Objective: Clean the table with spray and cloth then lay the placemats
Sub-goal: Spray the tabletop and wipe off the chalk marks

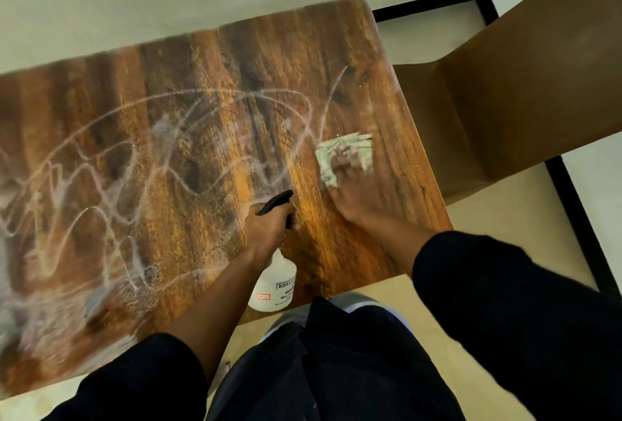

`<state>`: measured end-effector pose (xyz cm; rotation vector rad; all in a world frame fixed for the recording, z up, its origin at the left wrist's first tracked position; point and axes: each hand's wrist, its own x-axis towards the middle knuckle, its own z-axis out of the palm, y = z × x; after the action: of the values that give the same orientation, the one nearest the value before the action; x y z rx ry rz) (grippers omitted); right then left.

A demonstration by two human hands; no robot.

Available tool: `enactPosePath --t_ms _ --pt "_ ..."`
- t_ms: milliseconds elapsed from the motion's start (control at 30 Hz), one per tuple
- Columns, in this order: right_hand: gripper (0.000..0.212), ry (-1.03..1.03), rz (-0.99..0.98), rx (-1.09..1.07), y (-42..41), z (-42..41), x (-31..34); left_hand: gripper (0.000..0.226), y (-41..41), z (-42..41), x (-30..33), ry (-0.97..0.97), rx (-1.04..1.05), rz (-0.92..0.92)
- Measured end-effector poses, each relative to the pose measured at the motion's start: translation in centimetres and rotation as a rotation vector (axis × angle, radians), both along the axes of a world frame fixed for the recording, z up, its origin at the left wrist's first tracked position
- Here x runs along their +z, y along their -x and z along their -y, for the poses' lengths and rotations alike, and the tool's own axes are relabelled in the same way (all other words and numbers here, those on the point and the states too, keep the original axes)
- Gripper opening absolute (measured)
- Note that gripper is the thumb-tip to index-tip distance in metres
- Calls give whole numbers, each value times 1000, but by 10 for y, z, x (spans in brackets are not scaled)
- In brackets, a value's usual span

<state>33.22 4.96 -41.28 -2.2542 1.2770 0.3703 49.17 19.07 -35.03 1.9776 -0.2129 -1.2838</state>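
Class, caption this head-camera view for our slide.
Right hand presses a cloth on the streaked table; left hand grips the spray bottle.

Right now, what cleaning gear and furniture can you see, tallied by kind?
Spray bottle: 1, gripped by the left hand
Cloth: 1, under the right hand
Table: 1
Chair: 1
Placemats: 0 in view
Total: 4

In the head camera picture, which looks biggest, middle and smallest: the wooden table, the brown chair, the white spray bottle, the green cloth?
1. Wooden table
2. Brown chair
3. White spray bottle, though it sits nearer the camera
4. Green cloth, partly under the right hand
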Motion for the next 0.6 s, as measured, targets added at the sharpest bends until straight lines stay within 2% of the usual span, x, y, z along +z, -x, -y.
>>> enactPosePath --t_ms 167,233,300,467,600 --pt "66 -87 -25 456 -25 -66 -7 20 -13 4 1 -3 -4 -6" --pt "66 -75 -3 526 -21 -56 -9 22 -19 4 1 2 -9 -5" --pt "69 -47 -4 428 -15 -36 -7 23 -24 3 0 20 -25 -9" --pt "66 1 -56 -50 27 27 4 27 -32 3 2 34 -62 -14" --pt "69 -43 -119 -165 56 37 -2 27 -31 1 1 41 -77 -21"
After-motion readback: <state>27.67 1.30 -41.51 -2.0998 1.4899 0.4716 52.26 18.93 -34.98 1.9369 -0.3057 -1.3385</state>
